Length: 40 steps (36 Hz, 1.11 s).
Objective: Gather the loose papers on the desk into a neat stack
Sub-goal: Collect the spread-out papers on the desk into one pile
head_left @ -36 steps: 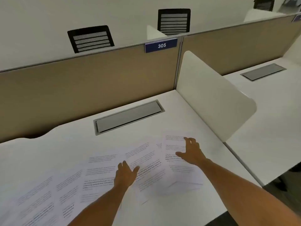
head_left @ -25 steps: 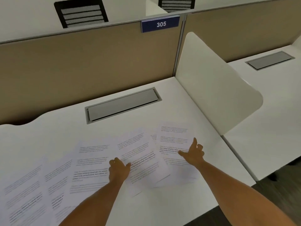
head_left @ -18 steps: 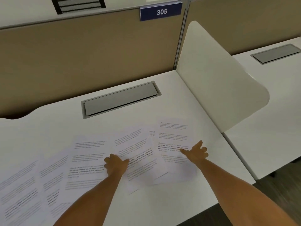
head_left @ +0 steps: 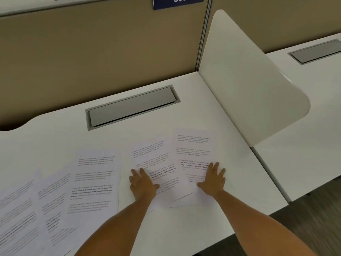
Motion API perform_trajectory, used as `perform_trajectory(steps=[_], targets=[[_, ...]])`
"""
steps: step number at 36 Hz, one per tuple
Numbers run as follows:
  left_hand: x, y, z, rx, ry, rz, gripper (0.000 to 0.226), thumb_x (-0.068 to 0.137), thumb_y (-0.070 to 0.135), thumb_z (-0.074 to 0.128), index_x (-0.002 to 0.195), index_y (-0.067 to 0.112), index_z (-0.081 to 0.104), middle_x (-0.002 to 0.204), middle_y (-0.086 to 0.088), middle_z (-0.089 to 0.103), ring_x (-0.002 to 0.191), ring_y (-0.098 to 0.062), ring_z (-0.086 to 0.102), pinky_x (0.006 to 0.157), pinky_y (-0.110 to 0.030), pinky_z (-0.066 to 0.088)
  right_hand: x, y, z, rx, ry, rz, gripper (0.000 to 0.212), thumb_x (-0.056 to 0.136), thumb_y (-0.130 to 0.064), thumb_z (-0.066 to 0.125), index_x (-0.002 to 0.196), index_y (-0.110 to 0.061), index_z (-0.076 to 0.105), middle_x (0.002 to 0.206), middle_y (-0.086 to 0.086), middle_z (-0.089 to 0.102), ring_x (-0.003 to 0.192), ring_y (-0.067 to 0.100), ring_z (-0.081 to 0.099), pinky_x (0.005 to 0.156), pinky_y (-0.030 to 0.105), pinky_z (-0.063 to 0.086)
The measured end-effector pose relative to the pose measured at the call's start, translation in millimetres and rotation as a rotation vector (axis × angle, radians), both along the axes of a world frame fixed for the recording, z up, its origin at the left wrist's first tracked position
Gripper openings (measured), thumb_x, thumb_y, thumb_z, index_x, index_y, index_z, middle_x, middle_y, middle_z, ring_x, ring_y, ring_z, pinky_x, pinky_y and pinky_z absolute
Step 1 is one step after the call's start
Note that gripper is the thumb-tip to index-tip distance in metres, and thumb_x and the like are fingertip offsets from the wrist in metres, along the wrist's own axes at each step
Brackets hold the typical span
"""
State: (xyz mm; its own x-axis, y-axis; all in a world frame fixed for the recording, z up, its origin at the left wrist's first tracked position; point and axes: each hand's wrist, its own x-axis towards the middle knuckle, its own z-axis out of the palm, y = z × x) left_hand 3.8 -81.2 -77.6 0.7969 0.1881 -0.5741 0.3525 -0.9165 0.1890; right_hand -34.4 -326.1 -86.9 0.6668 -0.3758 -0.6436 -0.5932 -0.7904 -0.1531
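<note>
Several printed white sheets lie spread in a row across the white desk (head_left: 184,233). The rightmost sheet (head_left: 193,146) overlaps a middle sheet (head_left: 151,154). Further left lies another sheet (head_left: 94,180), and more sheets (head_left: 22,215) fan out toward the left edge. My left hand (head_left: 143,183) rests flat, fingers apart, on the middle sheet's lower left part. My right hand (head_left: 212,179) presses flat on the right side of the rightmost sheet. Neither hand grips a sheet.
A grey cable hatch (head_left: 132,107) is set in the desk behind the papers. A white curved divider (head_left: 245,85) stands on the right, a tan partition (head_left: 92,52) at the back. The desk's front edge runs just below my forearms.
My right hand slid back down the rightmost sheet toward its lower part. My left hand stayed on the middle sheet. The view tilted down and came closer to the desk.
</note>
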Motion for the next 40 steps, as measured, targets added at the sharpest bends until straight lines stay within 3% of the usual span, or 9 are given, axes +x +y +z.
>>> perform_trajectory(steps=[4,10,17,22,26,31,35,40], targets=[[2.3,-10.0,-1.9,-0.024,0.025,-0.040,0.105,0.085,0.046,0.069,0.155,0.012,-0.001,0.162,-0.020,-0.015,0.150,-0.041,-0.005,0.121,-0.050,0.015,-1.6,-3.1,1.4,0.043,-0.064,0.051,0.102,0.091,-0.030,0.065,0.158,-0.002,-0.007,0.167,0.020,-0.011,0.153,0.043,-0.007,0.125,0.053,0.014],[5.8,-26.0,-4.9,-0.078,0.060,-0.108,0.107,0.083,0.049,0.069,0.155,0.017,-0.003,0.159,-0.024,-0.022,0.148,-0.046,-0.013,0.119,-0.061,0.009,-0.8,-12.9,2.3,0.133,-0.076,0.050,0.104,0.090,-0.028,0.066,0.157,-0.001,-0.008,0.167,0.017,-0.011,0.153,0.041,-0.010,0.125,0.052,0.010],[-1.6,-42.9,-8.3,-0.252,-0.027,-0.264,0.100,0.089,0.044,0.064,0.155,0.017,-0.006,0.164,-0.015,-0.013,0.152,-0.029,-0.009,0.121,-0.052,0.005,-1.0,-10.9,3.4,0.300,-0.128,0.062,0.104,0.090,-0.031,0.068,0.158,-0.006,-0.006,0.169,0.013,-0.006,0.155,0.030,-0.010,0.125,0.043,0.009],[-8.0,-56.9,-1.5,-0.376,-0.158,-0.086,0.095,0.089,0.033,0.067,0.156,0.016,0.003,0.164,-0.015,-0.011,0.150,-0.037,-0.008,0.121,-0.048,0.009,1.7,-2.1,9.1,0.333,-0.175,-0.018,0.095,0.091,-0.033,0.067,0.160,-0.011,0.005,0.168,0.011,0.010,0.156,0.025,0.004,0.124,0.043,0.017],[-4.0,-57.6,5.1,-0.368,-0.167,0.205,0.095,0.087,0.031,0.070,0.155,0.009,0.007,0.163,-0.019,0.000,0.148,-0.039,0.006,0.118,-0.049,0.022,8.1,5.6,13.1,0.322,-0.265,-0.116,0.091,0.089,-0.029,0.070,0.157,-0.007,0.014,0.158,0.016,0.030,0.148,0.034,0.025,0.120,0.044,0.026],[2.8,-49.1,5.5,-0.481,-0.186,0.350,0.083,0.084,0.015,0.075,0.146,-0.001,0.022,0.148,-0.023,0.028,0.133,-0.038,0.041,0.110,-0.043,0.038,12.7,18.0,17.2,0.306,-0.256,-0.226,0.102,0.085,-0.029,0.076,0.157,-0.006,0.008,0.154,0.021,0.027,0.141,0.041,0.033,0.117,0.047,0.030],[3.6,-42.0,5.4,-0.630,-0.109,0.423,0.074,0.090,0.007,0.067,0.147,0.000,0.021,0.146,-0.022,0.042,0.130,-0.035,0.049,0.108,-0.040,0.042,10.0,24.6,17.7,0.413,-0.244,-0.345,0.103,0.085,-0.019,0.076,0.157,-0.007,0.004,0.154,0.021,0.018,0.135,0.038,0.043,0.109,0.041,0.043],[-0.7,-30.4,4.9,-0.650,-0.044,0.368,0.038,0.088,0.009,0.067,0.124,0.003,0.057,0.125,-0.015,0.065,0.106,-0.025,0.063,0.092,-0.031,0.052,9.2,30.3,20.2,0.605,-0.227,-0.525,0.099,0.087,-0.013,0.075,0.159,-0.011,0.007,0.156,0.017,0.037,0.139,0.034,0.043,0.110,0.039,0.041]])
